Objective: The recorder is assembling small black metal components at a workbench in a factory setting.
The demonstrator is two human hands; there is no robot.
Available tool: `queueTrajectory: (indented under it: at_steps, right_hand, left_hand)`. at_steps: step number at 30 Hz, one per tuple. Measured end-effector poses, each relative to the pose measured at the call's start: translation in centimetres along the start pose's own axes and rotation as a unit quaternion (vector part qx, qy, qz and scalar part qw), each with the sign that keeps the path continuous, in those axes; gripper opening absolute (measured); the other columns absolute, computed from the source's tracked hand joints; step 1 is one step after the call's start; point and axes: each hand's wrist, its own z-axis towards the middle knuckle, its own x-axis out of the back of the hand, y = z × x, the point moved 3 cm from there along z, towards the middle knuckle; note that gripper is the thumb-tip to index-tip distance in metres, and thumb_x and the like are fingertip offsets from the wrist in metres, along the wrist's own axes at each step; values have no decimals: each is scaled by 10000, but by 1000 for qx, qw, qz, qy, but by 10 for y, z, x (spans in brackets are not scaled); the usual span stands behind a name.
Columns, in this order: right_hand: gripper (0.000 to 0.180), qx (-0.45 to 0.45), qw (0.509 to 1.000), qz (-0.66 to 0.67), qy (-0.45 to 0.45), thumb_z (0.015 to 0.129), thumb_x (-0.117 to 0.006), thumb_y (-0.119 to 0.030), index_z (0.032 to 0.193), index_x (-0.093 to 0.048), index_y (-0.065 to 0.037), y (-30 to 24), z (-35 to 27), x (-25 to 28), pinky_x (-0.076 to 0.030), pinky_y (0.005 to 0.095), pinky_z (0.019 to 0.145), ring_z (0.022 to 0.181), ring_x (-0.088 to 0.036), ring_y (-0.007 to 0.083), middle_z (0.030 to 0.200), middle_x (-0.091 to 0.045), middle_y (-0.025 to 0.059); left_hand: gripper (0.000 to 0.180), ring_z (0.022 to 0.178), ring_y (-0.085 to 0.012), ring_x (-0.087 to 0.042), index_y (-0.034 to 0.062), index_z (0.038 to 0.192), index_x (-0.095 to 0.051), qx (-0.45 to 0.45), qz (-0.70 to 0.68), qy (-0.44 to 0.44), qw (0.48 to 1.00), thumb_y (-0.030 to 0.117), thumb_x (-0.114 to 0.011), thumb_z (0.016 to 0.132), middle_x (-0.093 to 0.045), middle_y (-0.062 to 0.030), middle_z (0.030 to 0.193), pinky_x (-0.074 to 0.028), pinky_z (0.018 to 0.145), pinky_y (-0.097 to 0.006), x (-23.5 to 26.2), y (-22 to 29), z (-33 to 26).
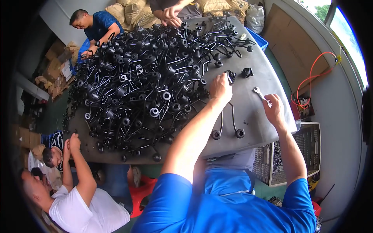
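Observation:
My left hand reaches over the grey table and is closed on a small black part with a knobbly end. My fingers partly hide it. Below that hand lie two thin black bent rods, each ending in a round black bushing towards the near edge; I cannot tell whether they join the held part. In my right hand is a silver open-ended wrench, its jaw pointing up and left, apart from the black part. A loose black piece rests between the two hands, farther back.
A large heap of black bent rods with bushings covers the table's left and middle. Co-workers sit or stand at the left, far left and far side. A crate stands right of the table; a blue bin behind.

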Motion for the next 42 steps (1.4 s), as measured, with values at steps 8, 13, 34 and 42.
queueTrajectory:
  at_steps: [8,13,34,42]
  right_hand:
    - [215,-202,905,350,-132,911,-610,-189,1027,-620,-8,-36,11,-27,-483,248,611,695,-577,89,826,-643,38]
    - [368,-200,922,309,-123,893,-620,-186,1215,-532,-31,-27,11,-61,-494,267,643,728,-582,101,1009,-640,93]
    - [235,-268,811,499,-149,994,-475,-290,864,-555,-112,-12,10,-48,-324,214,447,515,-420,48,642,-458,-47]
    - [196,-422,720,534,-136,985,-492,-297,931,-574,-127,-1,-19,-68,-333,195,425,515,-447,64,678,-509,-36]
  left_hand:
    - [207,796,-324,-649,31,1017,-555,26,-121,15,992,109,-614,835,-654,-163,820,-512,749,-408,7,-9,17]
    - [296,762,-294,-665,3,1063,-566,-4,-120,31,992,197,-615,845,-668,-152,775,-526,704,-395,2,-2,2]
    - [341,877,-355,-636,-59,945,-566,-31,-322,-127,938,227,-657,782,-636,-252,944,-500,796,-414,-10,55,-54]
    - [385,799,-329,-644,-66,983,-556,-68,-367,-45,927,232,-705,790,-641,-223,843,-512,749,-390,-27,45,-74]
